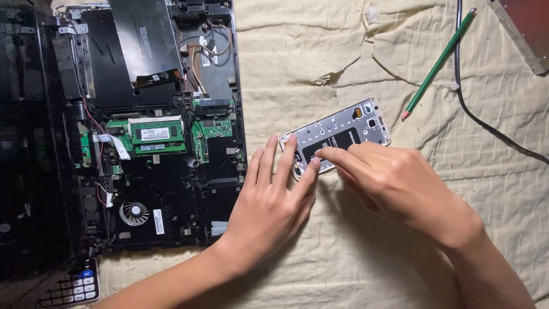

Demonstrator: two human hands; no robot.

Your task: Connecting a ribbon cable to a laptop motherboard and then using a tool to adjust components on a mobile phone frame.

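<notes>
A silver phone (343,129) with its back cover off lies face down on a cream cloth, its black battery showing. My left hand (269,200) rests flat beside it, fingers spread, with fingertips pressing the phone's lower left end. My right hand (394,183) reaches in from the right, and its index fingertip touches the battery near the phone's lower edge. Neither hand lifts the phone.
An opened laptop base (160,171) with green circuit boards, a fan and loose wires lies at the left. A calculator (77,286) sits at the bottom left. A green pencil (439,62), a black cable (474,114) and a reddish board corner (529,28) lie at the upper right.
</notes>
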